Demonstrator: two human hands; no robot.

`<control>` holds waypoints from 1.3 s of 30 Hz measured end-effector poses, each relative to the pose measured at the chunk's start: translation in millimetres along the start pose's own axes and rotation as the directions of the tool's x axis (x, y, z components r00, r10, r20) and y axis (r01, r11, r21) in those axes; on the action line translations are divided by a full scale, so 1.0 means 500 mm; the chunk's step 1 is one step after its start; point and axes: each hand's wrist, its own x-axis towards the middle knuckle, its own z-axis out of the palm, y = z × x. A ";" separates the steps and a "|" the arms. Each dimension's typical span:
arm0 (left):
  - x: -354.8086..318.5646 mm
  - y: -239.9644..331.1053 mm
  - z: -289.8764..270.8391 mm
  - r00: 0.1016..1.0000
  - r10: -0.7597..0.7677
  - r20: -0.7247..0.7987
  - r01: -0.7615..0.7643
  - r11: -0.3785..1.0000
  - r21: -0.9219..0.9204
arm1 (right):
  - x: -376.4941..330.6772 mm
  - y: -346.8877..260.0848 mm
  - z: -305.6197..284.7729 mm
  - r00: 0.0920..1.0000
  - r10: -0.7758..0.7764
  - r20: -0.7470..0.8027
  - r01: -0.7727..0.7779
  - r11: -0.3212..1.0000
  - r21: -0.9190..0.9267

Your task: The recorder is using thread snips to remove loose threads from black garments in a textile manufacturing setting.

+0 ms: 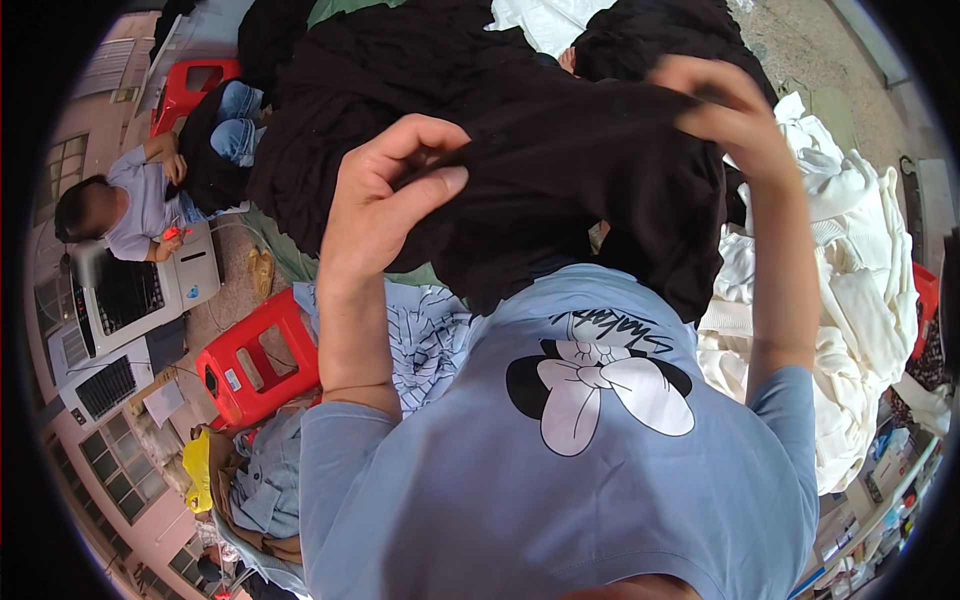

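Here, head view: black cloth [590, 150], one piece, spread between the two hands in front of the wearer, its near part hanging down to the waist of a blue printed T-shirt [600, 500].
Left hand [385, 190]: partly curled, thumb and forefinger closed on the cloth's left edge.
Right hand [728, 112]: bent over the cloth's upper right part, fingers and thumb apparently pinching it, though motion blur softens the fingertips.
Black heap [330, 90]: loose folds beyond the left hand, lying on a green sheet [285, 250] that shows along the heap's left edge.
White garments [860, 250]: large pile, right of the right forearm.
Striped cloth [428, 340]: pale, dark-lined, just right of the left forearm.
Red stool [212, 370]: on the floor, left of the same forearm.
Shoes [260, 272]: yellowish, on the floor between stool and black heap.
Co-worker [135, 205]: seated at far left, a small red-orange item in one hand.
Yellow bag [198, 470]: lower left, beside blue clothing [270, 480].
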 end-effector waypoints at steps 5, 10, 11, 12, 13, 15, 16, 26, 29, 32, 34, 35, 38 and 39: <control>0.089 -0.040 0.018 0.955 -0.181 0.236 0.214 0.969 -0.123 | -0.175 -0.046 -0.036 0.918 0.305 -0.252 -0.288 0.952 0.103; 0.129 -0.129 0.061 0.942 -0.266 0.204 0.307 0.930 -0.204 | -0.236 0.062 0.035 0.690 0.637 -0.344 -0.582 0.771 0.259; 0.133 -0.133 0.066 0.931 -0.290 0.222 0.340 0.911 -0.233 | -0.245 0.071 0.045 0.677 0.641 -0.361 -0.576 0.767 0.283; 0.138 -0.136 0.069 0.919 -0.313 0.239 0.371 0.892 -0.258 | -0.250 0.080 0.054 0.666 0.644 -0.378 -0.565 0.765 0.308; 0.140 -0.138 0.072 0.915 -0.318 0.247 0.377 0.892 -0.250 | -0.255 0.086 0.061 0.649 0.649 -0.396 -0.538 0.760 0.364; 0.141 -0.137 0.076 0.925 -0.285 0.251 0.339 0.918 -0.204 | -0.258 0.092 0.066 0.643 0.645 -0.413 -0.495 0.761 0.418; 0.142 -0.136 0.074 0.923 -0.288 0.257 0.342 0.919 -0.198 | -0.258 0.094 0.067 0.640 0.638 -0.429 -0.453 0.763 0.461; 0.096 -0.104 0.196 0.965 0.256 0.058 -0.251 0.835 0.489 | -0.235 0.111 0.087 0.756 0.391 -0.525 -0.306 0.920 0.244; 0.076 -0.104 0.257 0.822 -0.328 0.465 0.424 0.898 -0.117 | -0.216 0.082 0.125 0.757 0.007 -0.653 -0.263 0.919 -0.294; 0.100 -0.123 0.297 0.687 -0.414 0.597 0.717 0.521 -0.463 | -0.222 0.050 0.130 0.888 -0.355 -0.291 -0.071 0.519 -0.852; 0.100 -0.129 0.305 0.756 -0.414 0.507 0.651 0.559 -0.514 | -0.233 0.058 0.141 0.889 -0.389 -0.243 -0.046 0.452 -0.891; 0.100 -0.131 0.306 0.819 -0.409 0.403 0.574 0.597 -0.561 | -0.237 0.063 0.146 0.853 -0.429 -0.298 -0.066 0.478 -0.876; 0.098 -0.135 0.302 0.849 -0.373 0.375 0.529 0.583 -0.617 | -0.243 0.059 0.152 0.807 -0.414 -0.421 -0.116 0.589 -0.800; 0.097 -0.136 0.301 0.864 -0.363 0.349 0.504 0.603 -0.618 | -0.244 0.051 0.155 0.798 -0.357 -0.486 -0.148 0.665 -0.732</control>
